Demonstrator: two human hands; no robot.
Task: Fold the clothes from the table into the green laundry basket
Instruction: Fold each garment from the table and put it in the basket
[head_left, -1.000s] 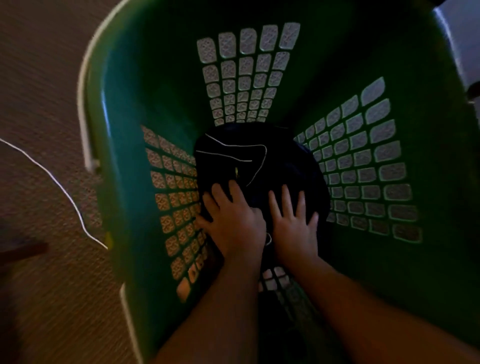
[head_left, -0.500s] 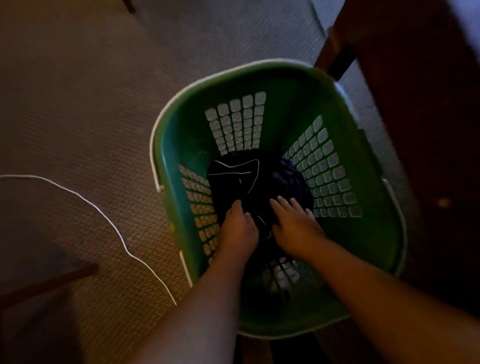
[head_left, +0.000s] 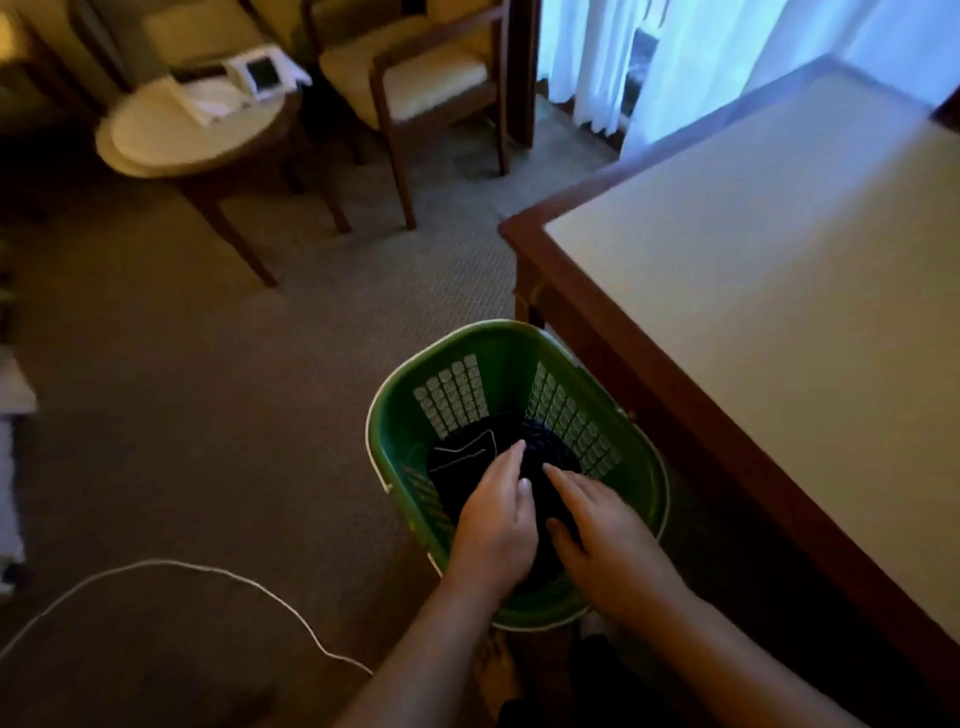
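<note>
Both hands reach down over the green laundry basket (head_left: 395, 415), which stands on the carpet (head_left: 208, 415) just beside the corner of the wooden-edged surface (head_left: 779, 291). The left hand (head_left: 493, 519) has a released grip: its fingers are stretched out and loosely together, pointing into the basket, with nothing grasped. The right hand (head_left: 602, 530) is likewise released, fingers spread and extended, the thumb lowered toward the cloth below. Whether either hand's fingertips actually touch the fabric cannot be told from this angle. A dark folded garment (head_left: 467, 457) with thin white piping lies at the bottom of the basket, partly covered by the two hands. A white cable (head_left: 218, 571) curves across the carpet to the left of the basket. Farther back stand a round side table (head_left: 156, 135) carrying white items and a cushioned wooden armchair (head_left: 431, 78), with pale curtains (head_left: 597, 52) beyond.
</note>
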